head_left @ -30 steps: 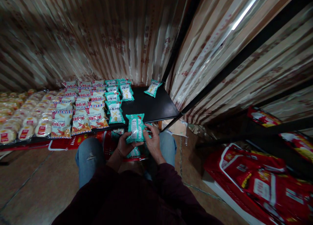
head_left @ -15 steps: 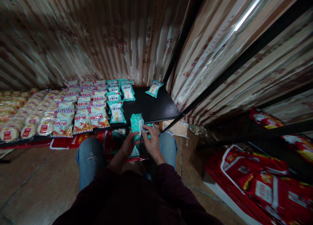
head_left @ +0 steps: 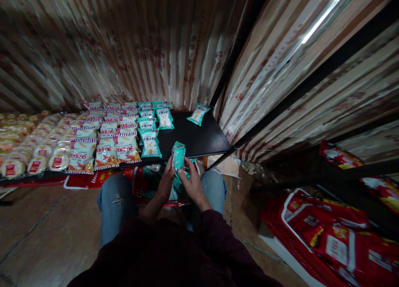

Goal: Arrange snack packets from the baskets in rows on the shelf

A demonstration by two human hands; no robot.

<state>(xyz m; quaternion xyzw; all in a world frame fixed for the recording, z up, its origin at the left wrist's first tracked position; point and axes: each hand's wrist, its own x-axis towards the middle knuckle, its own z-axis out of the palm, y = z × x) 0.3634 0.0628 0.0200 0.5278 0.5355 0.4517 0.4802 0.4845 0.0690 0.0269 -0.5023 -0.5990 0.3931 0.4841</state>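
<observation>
Between my knees, in front of the shelf edge, both hands hold a teal snack bag (head_left: 178,155) upright. My left hand (head_left: 166,180) has its fingers closed on the bag's left side. My right hand (head_left: 191,181) grips its lower right side with the thumb in front. Below them, more teal bags (head_left: 174,193) lie in a red bag or container, partly hidden by my hands. On the black shelf (head_left: 196,139), a column of teal snack bags (head_left: 150,143) stands left of my hands, with a shorter one (head_left: 164,117) beside it. A single teal bag (head_left: 198,114) lies near the back corner.
Rows of red-and-white snack bags (head_left: 81,156) and round wrapped crackers (head_left: 59,160) fill the shelf's left part. A black post (head_left: 238,143) rises at its right end. Large red packages (head_left: 336,237) lie at the lower right. A striped curtain (head_left: 140,50) hangs behind.
The teal bag in my hands has turned and looks narrower, its pale printed strip no longer facing me. My right hand has shifted to its lower side. The shelf bags have stayed put.
</observation>
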